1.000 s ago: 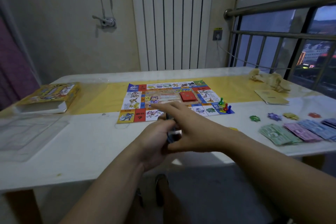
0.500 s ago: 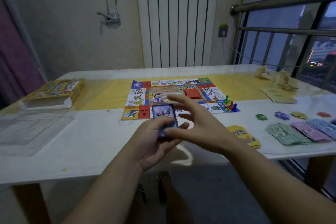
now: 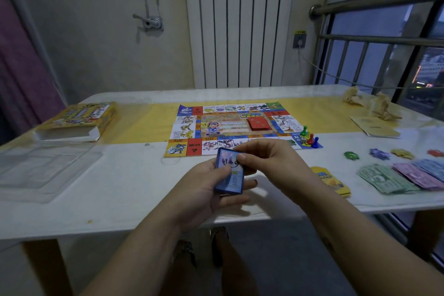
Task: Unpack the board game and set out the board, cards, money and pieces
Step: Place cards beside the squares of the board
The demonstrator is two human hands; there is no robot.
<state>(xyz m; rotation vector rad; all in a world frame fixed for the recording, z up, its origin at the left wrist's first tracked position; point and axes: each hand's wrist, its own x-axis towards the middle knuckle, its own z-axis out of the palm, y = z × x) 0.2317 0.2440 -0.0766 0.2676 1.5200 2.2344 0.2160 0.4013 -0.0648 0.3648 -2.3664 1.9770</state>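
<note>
A person's left hand point(image 3: 204, 191) grips a deck of blue cards point(image 3: 230, 174) above the near edge of a white table point(image 3: 120, 187), fingers curled under the deck and thumb along its side. The right hand point(image 3: 270, 161) pinches the deck's top end, thumb on the face of the uppermost card and fingers curled over the far edge. The top card shows a pale cartoon figure and lines of print too blurred to read. Beyond the hands the game board point(image 3: 230, 125) lies flat, partly on a yellow runner point(image 3: 144, 125); one red square on its near edge bears a question mark, and the other lettering is too small to make out. A stack of red cards point(image 3: 258, 124) sits on the board's centre panel. At the board's near right corner stand green, yellow, red and blue pawns point(image 3: 310, 137) beside a die point(image 3: 304, 141). A stack of yellow cards point(image 3: 330, 180) lies just beside the right wrist. To the right, play money point(image 3: 384, 179) is fanned in green, purple and blue piles, with four small coloured tokens point(image 3: 379, 153) in a row behind it. A booklet point(image 3: 374, 127) and crumpled paper point(image 3: 379, 106) lie at the far right. On the left rest the yellow game box point(image 3: 79, 120) and a clear plastic tray point(image 3: 45, 166).
</note>
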